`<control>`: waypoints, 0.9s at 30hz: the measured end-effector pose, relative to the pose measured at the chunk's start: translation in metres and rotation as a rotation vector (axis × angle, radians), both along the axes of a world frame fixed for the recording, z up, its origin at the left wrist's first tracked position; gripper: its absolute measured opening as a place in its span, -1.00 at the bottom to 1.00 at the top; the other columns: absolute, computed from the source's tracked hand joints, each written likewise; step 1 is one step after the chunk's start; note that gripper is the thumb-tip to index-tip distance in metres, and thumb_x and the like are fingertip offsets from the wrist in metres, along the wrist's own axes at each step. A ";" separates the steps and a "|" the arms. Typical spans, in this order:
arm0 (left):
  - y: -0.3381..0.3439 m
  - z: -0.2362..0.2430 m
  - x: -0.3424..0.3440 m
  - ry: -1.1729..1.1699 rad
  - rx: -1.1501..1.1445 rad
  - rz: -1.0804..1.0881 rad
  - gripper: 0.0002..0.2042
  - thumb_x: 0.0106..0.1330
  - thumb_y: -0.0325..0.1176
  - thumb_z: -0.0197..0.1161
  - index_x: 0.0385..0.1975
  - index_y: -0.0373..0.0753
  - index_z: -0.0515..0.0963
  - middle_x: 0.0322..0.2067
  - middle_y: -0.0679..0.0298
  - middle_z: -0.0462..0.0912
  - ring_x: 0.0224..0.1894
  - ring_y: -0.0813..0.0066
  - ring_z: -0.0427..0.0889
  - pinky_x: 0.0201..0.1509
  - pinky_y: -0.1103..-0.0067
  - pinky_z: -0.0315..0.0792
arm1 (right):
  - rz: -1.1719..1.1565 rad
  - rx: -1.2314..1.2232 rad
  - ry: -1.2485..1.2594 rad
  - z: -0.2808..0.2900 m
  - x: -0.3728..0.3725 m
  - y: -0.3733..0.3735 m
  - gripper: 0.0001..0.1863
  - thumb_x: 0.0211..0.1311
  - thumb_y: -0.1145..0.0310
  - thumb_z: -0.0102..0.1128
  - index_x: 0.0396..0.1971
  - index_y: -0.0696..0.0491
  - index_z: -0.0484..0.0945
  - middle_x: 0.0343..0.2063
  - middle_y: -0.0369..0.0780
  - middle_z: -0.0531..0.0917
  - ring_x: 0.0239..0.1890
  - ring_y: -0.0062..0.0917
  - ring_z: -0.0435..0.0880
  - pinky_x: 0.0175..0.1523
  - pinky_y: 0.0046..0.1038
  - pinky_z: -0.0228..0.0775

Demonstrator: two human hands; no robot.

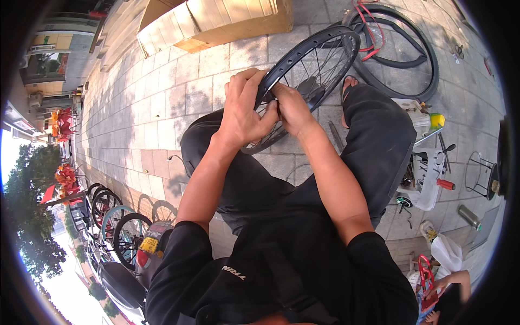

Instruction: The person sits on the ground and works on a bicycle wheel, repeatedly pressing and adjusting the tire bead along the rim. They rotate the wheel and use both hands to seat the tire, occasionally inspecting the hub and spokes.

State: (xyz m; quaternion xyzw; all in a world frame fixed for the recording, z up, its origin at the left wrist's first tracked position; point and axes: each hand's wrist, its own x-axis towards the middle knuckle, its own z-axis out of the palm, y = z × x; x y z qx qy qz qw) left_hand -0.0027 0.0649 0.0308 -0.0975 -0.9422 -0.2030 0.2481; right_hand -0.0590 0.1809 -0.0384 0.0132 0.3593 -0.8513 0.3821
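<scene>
A black bicycle wheel (323, 40) with a hub and thin spokes leans up between my knees, its holed rim facing me. My left hand (244, 111) is closed round the near edge of the rim, its fingers over the outer side and the thumb reaching inward. Against the inner side of the same stretch, my right hand (294, 111) has its fingers curled in. Both hands nearly meet there. A small dark bit shows between the left thumb and the right fingers; I cannot tell its kind.
A bicycle tire (431, 70) lies on the paving with a red tube (374, 53). A cardboard box (233, 27) stands ahead. To the right are a white tool tray (430, 190), a red-handled tool (446, 184), a bottle (469, 216) and another person (449, 281). Parked bicycles (127, 238) line the left.
</scene>
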 end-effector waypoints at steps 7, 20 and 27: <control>0.000 -0.006 0.003 -0.051 -0.009 0.055 -0.34 0.09 -0.40 0.55 0.25 -0.39 0.50 -0.13 0.10 0.68 -0.05 0.13 0.63 0.22 0.31 0.28 | 0.196 0.044 0.076 -0.012 -0.021 0.009 -0.58 0.65 0.13 -0.09 -0.14 0.15 0.64 -0.57 -0.29 0.61 -0.63 -0.67 0.46 -0.54 -0.56 0.19; 0.024 -0.004 0.002 -0.121 0.197 0.360 -0.69 0.19 -0.20 0.42 -0.19 -0.28 0.66 -0.23 0.08 0.72 -0.17 0.09 0.63 0.05 0.27 0.30 | 0.064 -0.203 0.136 -0.040 -0.004 0.016 -0.42 0.66 -0.08 -0.01 0.26 0.16 0.47 0.09 -0.24 0.61 0.12 -0.54 0.60 0.27 -0.40 0.43; 0.014 -0.012 0.010 0.142 0.123 0.042 -0.38 0.07 -0.29 0.40 0.21 -0.31 0.51 -0.16 0.11 0.61 -0.03 0.10 0.53 0.06 0.25 0.24 | 0.161 -0.059 0.037 -0.066 -0.031 0.022 -0.49 0.68 0.07 -0.21 0.33 0.12 0.40 0.24 -0.21 0.56 0.30 -0.42 0.55 0.42 -0.34 0.38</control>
